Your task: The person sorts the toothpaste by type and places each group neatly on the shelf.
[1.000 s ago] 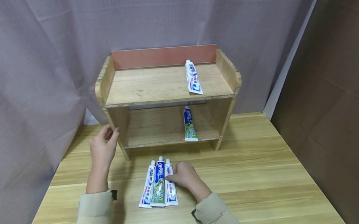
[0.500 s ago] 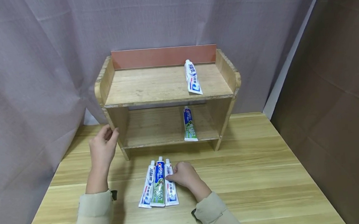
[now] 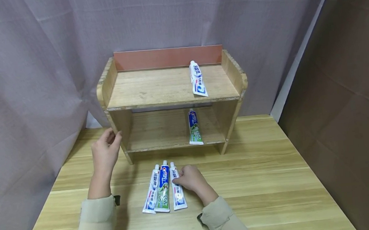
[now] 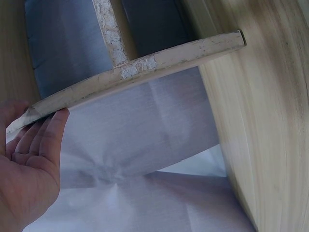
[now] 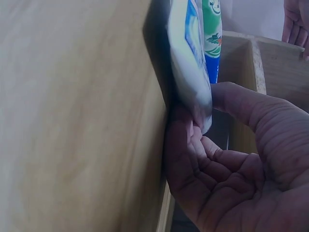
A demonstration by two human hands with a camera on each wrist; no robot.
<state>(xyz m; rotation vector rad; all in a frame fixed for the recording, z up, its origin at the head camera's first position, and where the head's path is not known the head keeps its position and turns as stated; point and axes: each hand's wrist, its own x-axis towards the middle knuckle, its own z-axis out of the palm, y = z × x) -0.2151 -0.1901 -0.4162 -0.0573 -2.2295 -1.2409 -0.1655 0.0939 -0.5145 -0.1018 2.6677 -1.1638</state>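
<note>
White with blue print on three toothpaste tubes (image 3: pixel 179 195); blue and green on two Crest tubes (image 3: pixel 162 192); streaked yellow grain across tabletop (image 3: pixel 261 184).

From overhead, the head camera looks forward and down at the whole rack (image 3: pixel 150 90) and table (image 3: pixel 274 180). Close in, the left-wrist view faces the rack's side edge; the right-wrist view skims the table. All three share the rack.

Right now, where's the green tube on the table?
In the head view, the green tube lies left of the right hand, between two white tubes.
</note>
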